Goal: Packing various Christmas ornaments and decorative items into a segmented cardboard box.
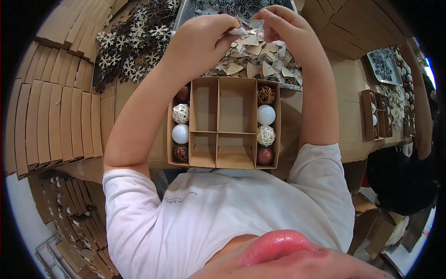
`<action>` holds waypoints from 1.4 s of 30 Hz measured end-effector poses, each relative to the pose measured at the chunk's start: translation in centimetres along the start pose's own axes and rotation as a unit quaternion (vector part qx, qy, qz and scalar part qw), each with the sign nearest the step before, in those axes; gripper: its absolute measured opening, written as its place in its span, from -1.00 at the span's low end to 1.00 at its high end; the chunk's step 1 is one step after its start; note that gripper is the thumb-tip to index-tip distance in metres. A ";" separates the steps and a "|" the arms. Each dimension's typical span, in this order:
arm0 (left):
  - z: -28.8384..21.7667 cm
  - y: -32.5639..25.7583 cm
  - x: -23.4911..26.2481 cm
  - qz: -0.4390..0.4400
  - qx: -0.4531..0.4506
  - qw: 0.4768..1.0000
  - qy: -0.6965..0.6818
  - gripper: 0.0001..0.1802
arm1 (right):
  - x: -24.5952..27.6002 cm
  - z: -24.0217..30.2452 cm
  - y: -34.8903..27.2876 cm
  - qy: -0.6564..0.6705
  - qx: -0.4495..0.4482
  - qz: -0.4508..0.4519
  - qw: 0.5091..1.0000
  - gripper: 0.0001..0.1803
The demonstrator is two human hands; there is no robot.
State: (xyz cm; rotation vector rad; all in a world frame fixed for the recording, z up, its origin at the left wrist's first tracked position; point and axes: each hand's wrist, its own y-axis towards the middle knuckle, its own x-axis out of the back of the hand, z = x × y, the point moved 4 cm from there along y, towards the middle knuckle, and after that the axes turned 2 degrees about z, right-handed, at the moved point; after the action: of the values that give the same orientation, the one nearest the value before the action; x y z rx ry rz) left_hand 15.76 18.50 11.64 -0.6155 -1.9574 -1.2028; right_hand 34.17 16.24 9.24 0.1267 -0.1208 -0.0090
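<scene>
Above the tray of pale pieces, my left hand (209,37) pinches a white fluffy tuft (238,32). My right hand (284,29) is beside it with fingers curled together; whatever they may hold is too small to make out. Under both hands lie cream, wedge-shaped chips (253,69) mixed with white fluff. Close to my body stands a cardboard box (218,107) with dividers. Its left and right columns hold balls: a white ball (266,115), a cream woven ball (266,135), a brown glittery ball (265,156) and a brown vine ball (266,95) on the right. Its middle compartments hold nothing.
Cream and brown snowflake shapes (139,46) heap at the far left. Dark pine cones (227,7) fill the metal tray's far end. Stacked flat cardboard boxes (51,125) line the left. At right are another divided box (376,116), a small tray (384,67) and another person's arm (422,102).
</scene>
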 end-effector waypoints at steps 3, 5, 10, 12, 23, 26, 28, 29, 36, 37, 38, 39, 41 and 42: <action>-0.6 -0.4 1.2 -0.022 -0.090 0.994 0.062 -0.75 | -1.0 0.0 -0.5 0.010 0.050 0.023 0.998 -0.79; -1.6 -0.1 1.7 -0.019 -0.124 0.988 0.085 -0.74 | -1.4 0.3 -1.2 0.023 0.029 0.072 0.997 -0.76; -3.2 0.6 2.7 0.005 -0.122 0.988 0.094 -0.67 | -1.2 2.3 -1.6 -0.091 0.071 0.002 0.993 -0.79; -2.7 0.0 2.7 -0.010 -0.094 0.990 0.100 -0.70 | -1.4 3.0 -2.1 -0.025 0.019 -0.003 0.999 -0.75; -3.3 -0.2 3.4 -0.005 -0.070 0.996 0.050 -0.72 | -2.1 3.6 -3.3 -0.017 0.117 0.002 0.993 -0.91; -3.1 -0.8 3.8 0.016 -0.063 0.996 0.062 -0.72 | -2.6 3.3 -2.8 0.077 0.121 -0.009 0.990 -0.91; -3.0 -1.0 3.5 0.024 -0.059 0.996 0.060 -0.71 | -2.5 3.0 -2.7 0.147 0.131 -0.004 0.980 -0.90; -3.1 -1.0 3.4 0.020 -0.064 0.996 0.060 -0.70 | -2.5 3.0 -2.6 0.170 0.137 0.006 0.976 -0.89; -3.7 -0.5 4.3 -0.018 -0.097 0.992 0.081 -0.75 | -3.2 3.3 -3.0 -0.049 0.170 0.038 0.984 -0.86; -3.6 -0.6 4.5 -0.020 -0.099 0.991 0.086 -0.75 | -3.0 3.4 -3.0 -0.037 0.161 0.019 0.986 -0.89; -3.6 -0.4 4.6 -0.023 -0.108 0.989 0.094 -0.76 | -2.5 3.5 -2.9 -0.019 0.156 -0.011 0.987 -0.88; -3.5 -0.5 4.8 -0.023 -0.108 0.988 0.109 -0.76 | -2.4 3.4 -2.6 0.005 0.150 -0.031 0.988 -0.88; -3.2 -0.6 4.8 -0.024 -0.109 0.986 0.122 -0.79 | -1.8 2.9 -2.5 0.074 0.143 -0.048 0.986 -0.85; -2.9 -0.4 4.5 -0.026 -0.111 0.986 0.122 -0.80 | -1.2 2.8 -2.6 0.120 0.145 -0.044 0.981 -0.82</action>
State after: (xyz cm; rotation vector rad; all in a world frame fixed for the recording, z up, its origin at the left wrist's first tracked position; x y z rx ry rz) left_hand 13.69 15.80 15.81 -0.5039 -1.6575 -1.4682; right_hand 32.61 13.36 11.58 0.4224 0.1258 -0.0646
